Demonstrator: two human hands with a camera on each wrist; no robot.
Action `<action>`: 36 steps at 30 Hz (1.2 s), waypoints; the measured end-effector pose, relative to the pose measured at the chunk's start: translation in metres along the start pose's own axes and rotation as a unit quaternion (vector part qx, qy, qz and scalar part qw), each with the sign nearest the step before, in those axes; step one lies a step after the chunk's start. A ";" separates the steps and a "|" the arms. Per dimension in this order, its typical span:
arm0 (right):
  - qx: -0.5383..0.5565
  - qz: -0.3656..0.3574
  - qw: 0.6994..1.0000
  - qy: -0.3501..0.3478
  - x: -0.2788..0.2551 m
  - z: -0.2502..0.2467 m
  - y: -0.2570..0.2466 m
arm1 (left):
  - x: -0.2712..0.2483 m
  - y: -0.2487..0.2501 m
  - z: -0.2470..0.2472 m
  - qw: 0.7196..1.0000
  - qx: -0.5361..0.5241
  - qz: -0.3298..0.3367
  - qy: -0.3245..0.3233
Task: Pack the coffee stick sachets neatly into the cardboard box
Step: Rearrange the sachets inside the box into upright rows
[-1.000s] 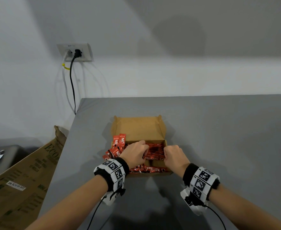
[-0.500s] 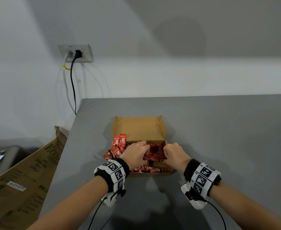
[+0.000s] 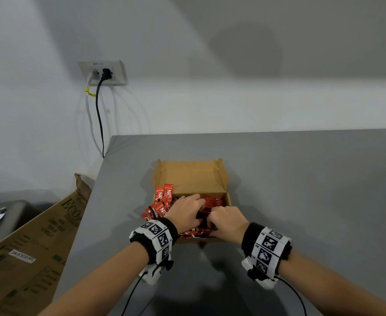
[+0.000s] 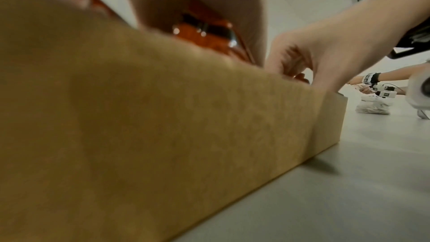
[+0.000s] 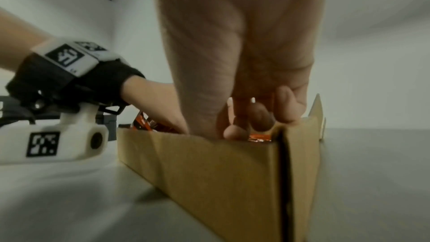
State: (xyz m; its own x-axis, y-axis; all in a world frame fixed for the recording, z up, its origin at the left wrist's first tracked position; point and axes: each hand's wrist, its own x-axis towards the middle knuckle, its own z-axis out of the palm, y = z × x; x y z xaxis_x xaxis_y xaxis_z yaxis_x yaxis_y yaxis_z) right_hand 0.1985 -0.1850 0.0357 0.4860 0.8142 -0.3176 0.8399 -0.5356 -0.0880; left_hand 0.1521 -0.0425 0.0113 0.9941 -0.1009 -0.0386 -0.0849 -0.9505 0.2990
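Observation:
A shallow cardboard box (image 3: 228, 199) with its lid (image 3: 190, 177) tilted back stands on the grey table. Red coffee stick sachets (image 3: 213, 201) fill it; several sachet ends (image 3: 164, 195) stick up and spill over its left side. My left hand (image 3: 186, 212) and right hand (image 3: 226, 218) are both inside the box, close together, fingers curled down into the sachets. In the left wrist view a sachet (image 4: 207, 32) shows under my left palm above the box's front wall (image 4: 163, 126). In the right wrist view my right fingertips (image 5: 235, 132) dip behind the box wall (image 5: 209, 163) onto sachets (image 5: 259, 137).
The table's left edge (image 3: 91, 201) runs close to the box. A big brown carton (image 3: 27, 247) leans beside it below. A wall socket (image 3: 103, 73) with cables hangs at the back left. Another person's hands (image 4: 370, 84) and a white bag (image 4: 372, 108) are far off to the right.
My right hand has slid left across the box until it is next to my left hand. My left hand has stayed over the sachets at the left.

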 end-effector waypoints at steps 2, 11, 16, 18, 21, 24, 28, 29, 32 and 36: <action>-0.001 -0.005 1.000 -0.001 0.003 -0.001 -0.001 | 0.000 0.000 0.000 1.000 -0.003 -0.003 0.000; 0.177 -0.002 0.984 -0.023 0.002 -0.011 0.021 | 0.001 -0.006 -0.006 0.999 -0.048 -0.021 -0.009; 0.271 0.042 0.961 0.037 0.000 -0.017 0.030 | 0.002 -0.007 -0.004 0.999 -0.047 -0.019 -0.012; 0.304 0.054 0.951 0.031 0.000 -0.016 0.033 | 0.002 -0.008 -0.003 0.999 -0.047 -0.022 -0.015; 0.327 0.067 0.942 0.028 0.001 -0.014 0.033 | 0.002 -0.008 -0.003 0.998 -0.045 -0.025 -0.018; 0.333 0.076 0.939 0.040 0.002 -0.014 0.031 | 0.001 -0.007 -0.005 0.998 -0.044 -0.026 -0.019; 0.277 0.051 0.958 0.045 0.002 -0.014 0.025 | 0.000 -0.006 -0.007 0.998 -0.052 -0.025 -0.024; 0.241 0.041 0.969 0.045 0.002 -0.015 0.022 | 0.000 -0.006 -0.008 0.998 -0.056 -0.026 -0.027; 0.122 0.026 0.991 0.042 0.002 -0.016 0.011 | 0.000 -0.006 -0.010 0.997 -0.069 -0.028 -0.035; 0.043 0.046 0.998 0.023 0.009 -0.012 -0.001 | 0.001 -0.008 -0.012 0.994 -0.090 -0.027 -0.047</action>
State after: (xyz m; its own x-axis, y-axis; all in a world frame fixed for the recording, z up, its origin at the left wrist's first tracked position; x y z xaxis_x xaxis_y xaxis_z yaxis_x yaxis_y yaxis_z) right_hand 0.2045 -0.1747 0.0445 0.5728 0.7689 -0.2842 0.7678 -0.6247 -0.1424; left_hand 0.1546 -0.0314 0.0202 0.9855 -0.0872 -0.1459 -0.0105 -0.8880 0.4597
